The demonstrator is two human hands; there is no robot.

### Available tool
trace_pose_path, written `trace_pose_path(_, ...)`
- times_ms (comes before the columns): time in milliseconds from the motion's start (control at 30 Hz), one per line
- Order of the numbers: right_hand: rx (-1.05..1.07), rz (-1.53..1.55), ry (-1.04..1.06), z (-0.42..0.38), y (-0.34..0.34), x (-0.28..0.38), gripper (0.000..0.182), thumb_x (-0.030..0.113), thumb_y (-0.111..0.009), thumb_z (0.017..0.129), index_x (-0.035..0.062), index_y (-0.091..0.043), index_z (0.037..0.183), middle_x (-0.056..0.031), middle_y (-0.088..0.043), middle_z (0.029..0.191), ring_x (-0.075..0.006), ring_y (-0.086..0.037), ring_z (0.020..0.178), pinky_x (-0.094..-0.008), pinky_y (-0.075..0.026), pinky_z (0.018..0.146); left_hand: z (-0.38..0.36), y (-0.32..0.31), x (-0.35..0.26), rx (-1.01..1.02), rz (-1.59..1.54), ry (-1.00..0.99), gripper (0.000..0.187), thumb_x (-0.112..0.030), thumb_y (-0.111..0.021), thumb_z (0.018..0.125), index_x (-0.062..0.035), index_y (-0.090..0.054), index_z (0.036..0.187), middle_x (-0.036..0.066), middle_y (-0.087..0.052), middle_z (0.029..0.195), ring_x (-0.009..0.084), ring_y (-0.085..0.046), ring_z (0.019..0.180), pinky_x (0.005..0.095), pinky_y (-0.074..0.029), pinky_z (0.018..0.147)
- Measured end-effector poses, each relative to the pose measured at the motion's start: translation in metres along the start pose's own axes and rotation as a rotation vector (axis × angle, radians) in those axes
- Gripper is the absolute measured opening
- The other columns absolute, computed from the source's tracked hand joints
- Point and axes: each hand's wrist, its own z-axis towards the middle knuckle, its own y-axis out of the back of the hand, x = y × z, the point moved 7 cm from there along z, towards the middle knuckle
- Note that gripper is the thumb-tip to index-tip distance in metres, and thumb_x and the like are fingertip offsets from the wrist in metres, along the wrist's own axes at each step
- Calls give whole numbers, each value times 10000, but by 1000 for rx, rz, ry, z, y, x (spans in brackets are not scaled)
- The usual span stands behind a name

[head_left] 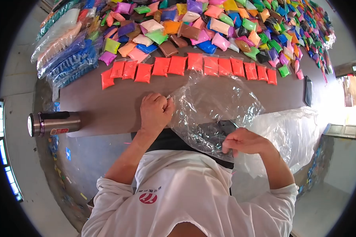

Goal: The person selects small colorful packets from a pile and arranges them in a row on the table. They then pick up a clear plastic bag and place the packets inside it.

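Note:
A large clear plastic bag point(209, 103) spreads between my two hands, partly over the table and partly over my lap. My left hand point(157, 110) is closed at the bag's left edge, resting on the table. At the bag's lower right side, my right hand point(246, 141) is curled with its fingers pinched on the film, just off the table's front edge. Beyond the bag lies a row of several red packets point(161, 66), and its far edge reaches the middle ones.
A big heap of colourful packets point(209, 25) covers the table's far side. Filled clear bags point(73, 59) are stacked at the far left. A steel thermos point(59, 123) lies at the left edge, a black phone point(308, 91) at the right. More clear plastic point(290, 136) hangs beside my right arm.

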Motion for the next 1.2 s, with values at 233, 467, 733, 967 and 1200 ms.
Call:
trace_pose_path(233,-247,228,309,-31,2,-28,282,271,-682,983,-2,-712,922,-53,-735,906,-127,-670,890,-298,-538,805,0,-3,0,26,4,-8,358,-116,-758,789,-83,-456,600,60,-496,648,287,-522,654,436,-416,650)
trace_pose_path(467,-791,485,101,-29,20,-79,410,378,-659,991,0,-645,834,-59,-661,797,-106,-600,709,-284,-522,679,2,1,-3,25,-8,-13,362,-101,-754,787,-81,-446,599,58,-483,638,284,-515,656,432,-415,650)
trace_pose_path(733,-1017,684,-100,-16,-30,-109,522,483,-728,900,-15,-672,1047,-58,-677,889,-134,-632,717,-281,-527,609,2,3,-5,-10,-20,-26,363,-99,-744,798,-77,-443,597,65,-492,640,286,-519,656,428,-418,660)
trace_pose_path(967,-1202,553,158,-18,-32,-100,214,167,-664,988,-13,-655,1101,-73,-707,884,-133,-659,748,-248,-528,661,0,9,-4,-1,-122,4,336,-103,-735,819,-65,-474,612,67,-526,650,280,-517,630,412,-415,667)
trace_pose_path(1200,-1454,-31,461,-59,21,-4,107,33,-576,1010,1,-646,1084,-100,-716,893,-122,-662,739,-261,-536,680,-18,16,35,-6,-590,332,257,-75,-715,888,17,-557,707,57,-595,706,115,-508,621,307,-416,623)
